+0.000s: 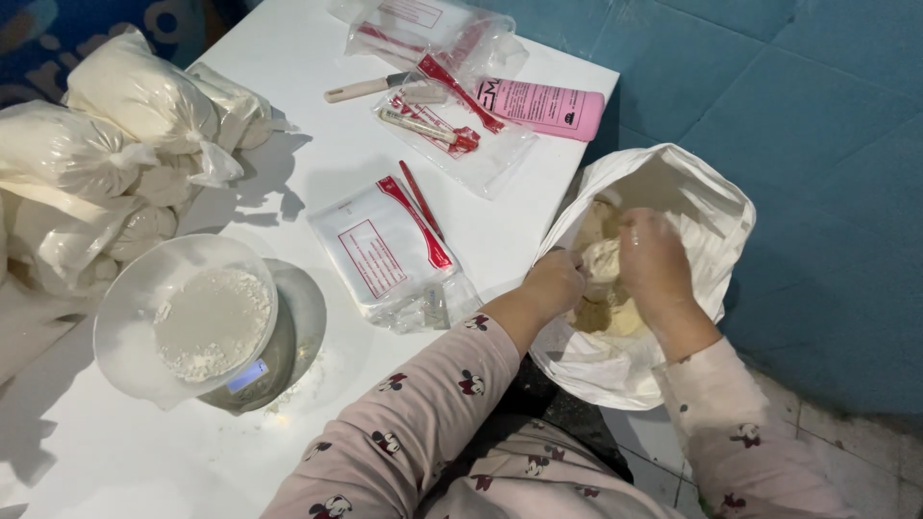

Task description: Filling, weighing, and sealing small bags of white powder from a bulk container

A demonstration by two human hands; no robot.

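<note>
Both my hands are inside a large white sack (711, 207) that stands open beside the table's right edge. My left hand (556, 282) and my right hand (652, 258) close together around a pale lump of powdery stuff (604, 258) down in the sack. More pale clumps (606, 317) lie below them. On the table to the left, a clear plastic bowl (135, 288) with white powder (213, 322) in it rests on a small round scale (293, 332).
Several tied clear bags of white powder (125, 135) are piled at the table's far left. Stacks of flat zip bags with red strips (385, 255) lie mid-table, with a pink tube (553, 108) and a pale-handled tool (365, 88) farther back. Blue wall tiles (817, 144) stand right.
</note>
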